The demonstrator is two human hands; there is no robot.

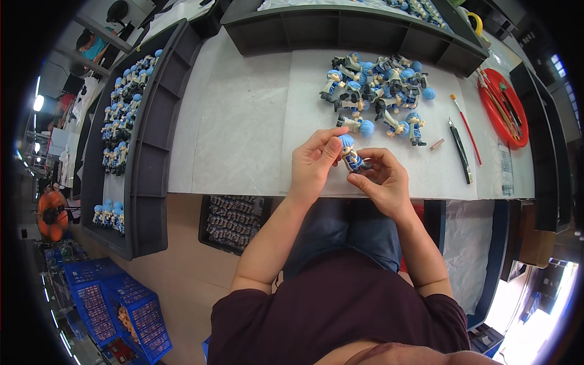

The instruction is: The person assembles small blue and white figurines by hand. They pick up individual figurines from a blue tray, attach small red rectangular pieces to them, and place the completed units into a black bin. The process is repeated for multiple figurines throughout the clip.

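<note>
Between my two hands, over the table's front edge, is a small blue-haired figurine (351, 155) in blue and white clothes with dark boots. My left hand (315, 163) pinches it by the head with thumb and fingers. Around its boots and lower body close the thumb and fingers of my right hand (382, 178). Just beyond my hands lies a loose heap of similar figurines (380, 85), some on their sides. One single figurine (415, 129) lies at the heap's near right side.
A red oval tray (522, 137) of brushes sits at the right. Nearer lie a craft knife (460, 152), a red-handled brush (467, 131) and a small stick (437, 144). Dark crates of figurines stand at the left (152, 134) and back (353, 33). Below is another filled crate (204, 234).
</note>
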